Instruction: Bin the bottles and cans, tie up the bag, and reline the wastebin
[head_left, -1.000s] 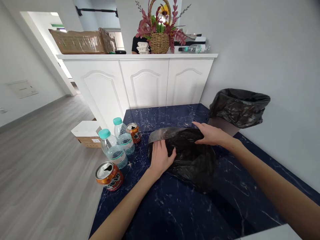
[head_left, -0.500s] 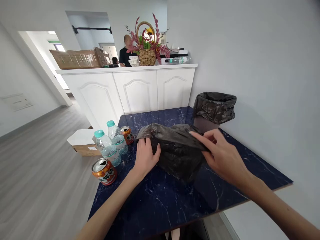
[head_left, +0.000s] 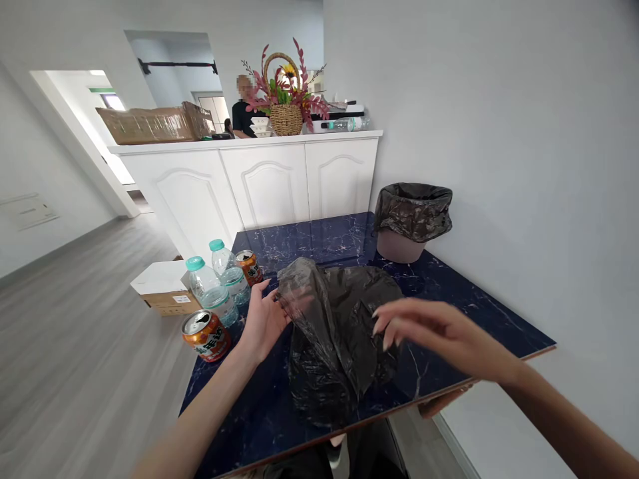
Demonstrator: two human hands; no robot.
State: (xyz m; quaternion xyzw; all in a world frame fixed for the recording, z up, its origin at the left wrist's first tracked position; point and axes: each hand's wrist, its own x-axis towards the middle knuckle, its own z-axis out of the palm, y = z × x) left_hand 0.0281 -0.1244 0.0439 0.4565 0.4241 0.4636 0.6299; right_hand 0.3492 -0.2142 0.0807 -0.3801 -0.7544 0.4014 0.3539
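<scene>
A black plastic bag (head_left: 344,326) lies spread and crumpled on the dark blue marbled table (head_left: 319,233). At its left edge is my left hand (head_left: 262,322), open, thumb raised apart from the fingers. Those fingertips show through the thin film of the bag. Over the bag's right side hovers my right hand (head_left: 434,329), its fingers loosely bent and apart, with nothing held. Whether its fingertips touch the plastic I cannot tell.
Left on the table stand two orange cans (head_left: 206,334) and two clear bottles (head_left: 212,293) with teal caps. A bin (head_left: 399,246) lined with a black bag stands at the back right. Beyond is a white cabinet (head_left: 269,183) bearing a flower basket (head_left: 286,120); a person is behind it.
The bag has come down flatter and nearer to me. My right hand has let go of its edge; my left hand has moved slightly left and opened. The view has shifted a little.
</scene>
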